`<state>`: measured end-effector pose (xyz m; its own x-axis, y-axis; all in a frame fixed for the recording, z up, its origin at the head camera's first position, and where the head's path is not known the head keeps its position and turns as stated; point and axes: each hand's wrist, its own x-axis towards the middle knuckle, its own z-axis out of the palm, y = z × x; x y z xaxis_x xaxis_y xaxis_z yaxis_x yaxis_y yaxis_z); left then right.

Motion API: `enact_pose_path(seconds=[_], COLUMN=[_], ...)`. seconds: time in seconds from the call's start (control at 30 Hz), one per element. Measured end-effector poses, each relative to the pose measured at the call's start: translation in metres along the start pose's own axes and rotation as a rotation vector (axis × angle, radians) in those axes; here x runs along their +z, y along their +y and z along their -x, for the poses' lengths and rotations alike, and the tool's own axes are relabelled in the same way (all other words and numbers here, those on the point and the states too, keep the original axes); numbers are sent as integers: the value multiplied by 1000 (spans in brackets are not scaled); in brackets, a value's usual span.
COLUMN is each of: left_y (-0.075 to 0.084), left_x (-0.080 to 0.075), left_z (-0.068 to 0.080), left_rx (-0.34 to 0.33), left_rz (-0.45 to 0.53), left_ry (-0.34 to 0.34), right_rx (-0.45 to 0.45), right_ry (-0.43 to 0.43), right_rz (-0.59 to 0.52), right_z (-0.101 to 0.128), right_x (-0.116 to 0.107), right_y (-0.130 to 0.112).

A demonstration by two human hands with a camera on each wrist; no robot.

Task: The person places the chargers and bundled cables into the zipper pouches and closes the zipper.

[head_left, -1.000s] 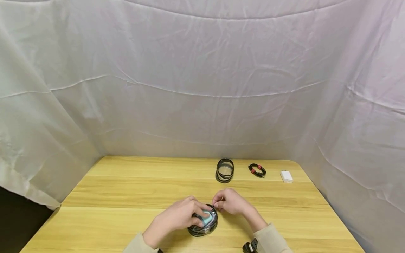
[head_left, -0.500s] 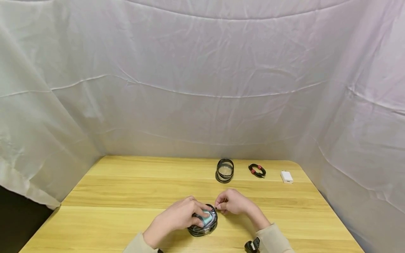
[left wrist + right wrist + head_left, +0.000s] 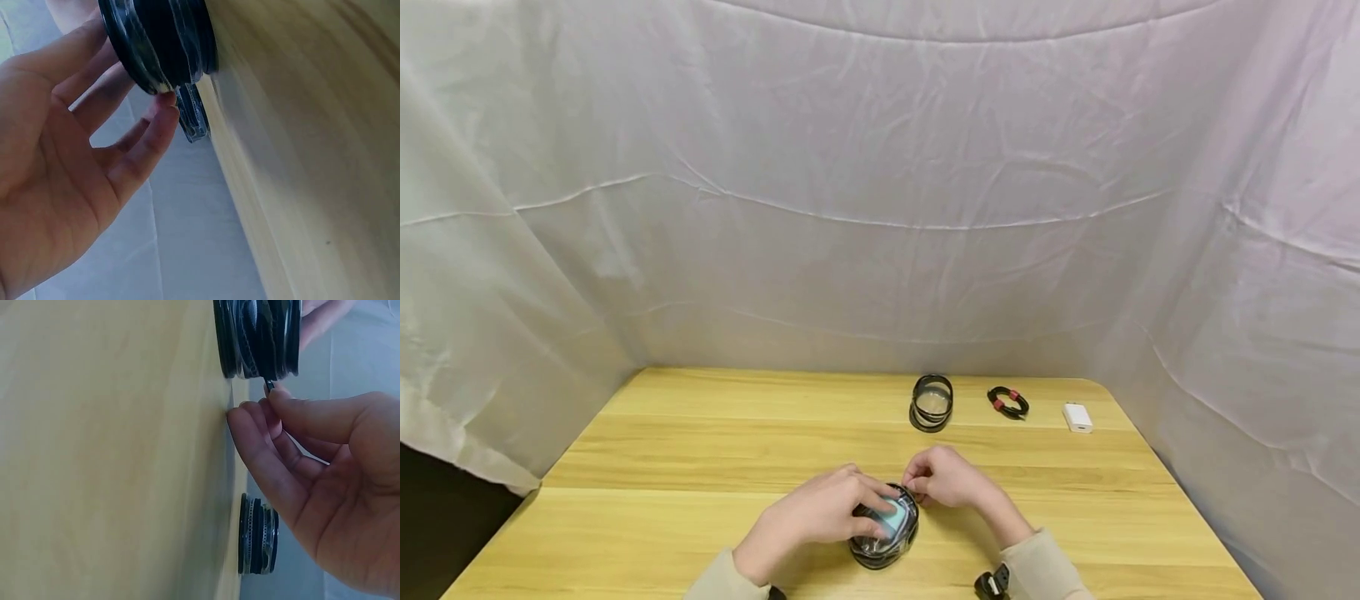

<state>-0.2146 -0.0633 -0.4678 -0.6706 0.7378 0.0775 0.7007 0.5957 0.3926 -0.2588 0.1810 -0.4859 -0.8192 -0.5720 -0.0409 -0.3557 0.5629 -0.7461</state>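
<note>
A small round clear zip pouch with black edging (image 3: pixel 880 552) stands on the table near its front, a light-blue thing (image 3: pixel 892 517) showing through its top. From the left, my left hand (image 3: pixel 831 508) holds the pouch, fingers across the top and thumb at the near side. In the left wrist view, fingertips touch the black rim (image 3: pixel 125 56). My right hand (image 3: pixel 951 479) is at the pouch's far right edge. Its thumb and finger pinch a small dark zipper pull (image 3: pixel 269 384) on the pouch's side, seen in the right wrist view.
On the wooden table (image 3: pixel 700 450), a second clear round pouch with black edging (image 3: pixel 931 403) stands farther back. To its right lie a coiled black cable with red ties (image 3: pixel 1007 403) and a white charger plug (image 3: pixel 1077 417). Pale cloth (image 3: pixel 880 275) hangs around the back and sides.
My right hand moved slightly right, then back left against the pouch. The pouch has shifted a little toward the near right under my left hand, which keeps its hold.
</note>
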Motion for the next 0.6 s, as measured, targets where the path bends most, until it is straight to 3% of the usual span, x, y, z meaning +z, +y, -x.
enact_pose_path(seconds=[0.27, 0.6], left_y=[-2, 2], left_x=[4, 7], left_z=[0, -2], left_rx=[39, 6], left_rz=[-19, -6], left_ry=[-8, 4], right_rx=[-31, -7], right_ry=[-7, -12], right_rz=[20, -37], right_z=[-1, -1], right_x=[1, 2], right_y=[0, 3])
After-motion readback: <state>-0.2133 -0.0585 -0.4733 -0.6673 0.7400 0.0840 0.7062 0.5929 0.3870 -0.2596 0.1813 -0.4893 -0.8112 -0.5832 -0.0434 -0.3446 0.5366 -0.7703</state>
